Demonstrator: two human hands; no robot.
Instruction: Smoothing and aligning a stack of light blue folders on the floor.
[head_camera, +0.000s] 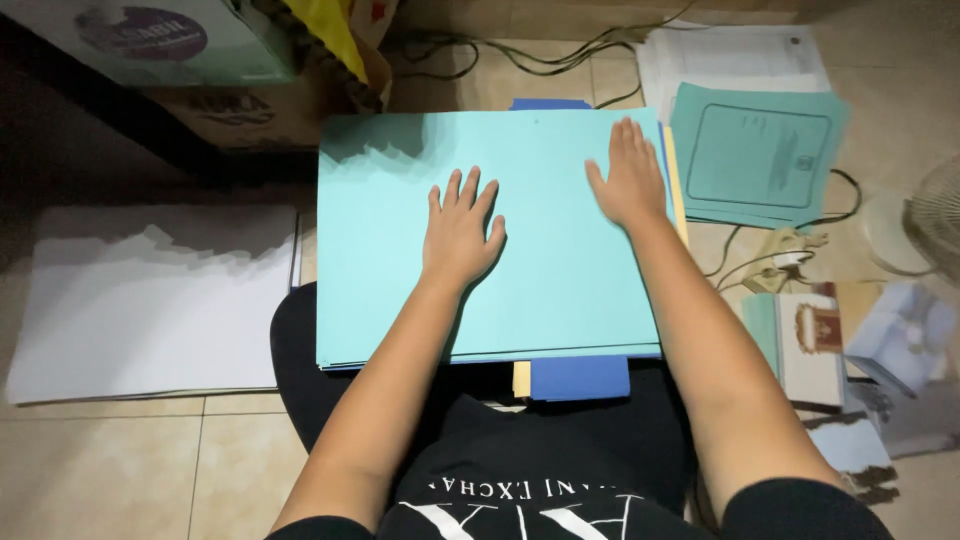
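Observation:
A large light-teal sheet (380, 260) lies on top of a stack of paper in front of me, partly over my lap. My left hand (460, 232) rests flat on its middle, fingers spread. My right hand (630, 180) presses flat near the sheet's right edge, fingers together and pointing away. Neither hand holds anything. Under the teal sheet, blue card (580, 377) and a yellow strip (521, 378) stick out at the near edge, and yellow and blue edges show along the right side.
A stack of white paper (150, 300) lies on the tiled floor at left. Teal printed covers (755, 155) and white sheets (735, 55) sit at the upper right. Cardboard boxes (250, 110) stand behind, cables (520, 50) trail across the floor, and booklets (815, 340) and a fan (935, 220) are at right.

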